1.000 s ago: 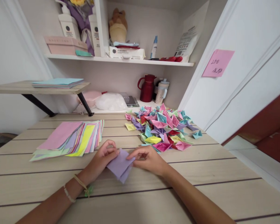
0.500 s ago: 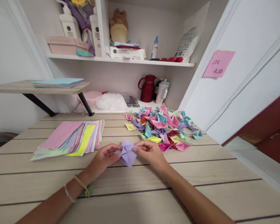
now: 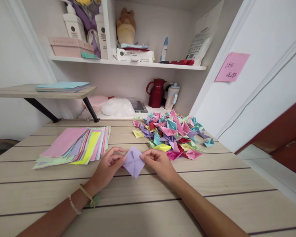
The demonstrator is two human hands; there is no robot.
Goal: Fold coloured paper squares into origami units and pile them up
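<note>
A small purple folded paper (image 3: 134, 162) is held up over the table between my two hands, creased across its middle and shaped like a diamond. My left hand (image 3: 111, 164) pinches its left corner between thumb and fingers. On the opposite corner, my right hand (image 3: 158, 162) has thumb and forefinger closed. Behind my right hand lies a heap of folded paper boats (image 3: 171, 131) in many colours. To the left of my left hand is a fanned stack of coloured paper sheets (image 3: 69, 143).
A raised wooden shelf (image 3: 10, 92) on black legs bears more paper (image 3: 62, 86) at the left. Along the back stand a red jug (image 3: 157, 93), a cup (image 3: 172, 96) and a white plastic bag (image 3: 118, 107). A pink note (image 3: 232, 66) is stuck on the right panel.
The purple paper has gone from showing raised, protruding folds to a flatter diamond with smooth faces. My left hand's fingers have shifted slightly on its edge; my right hand stays nearly in place.
</note>
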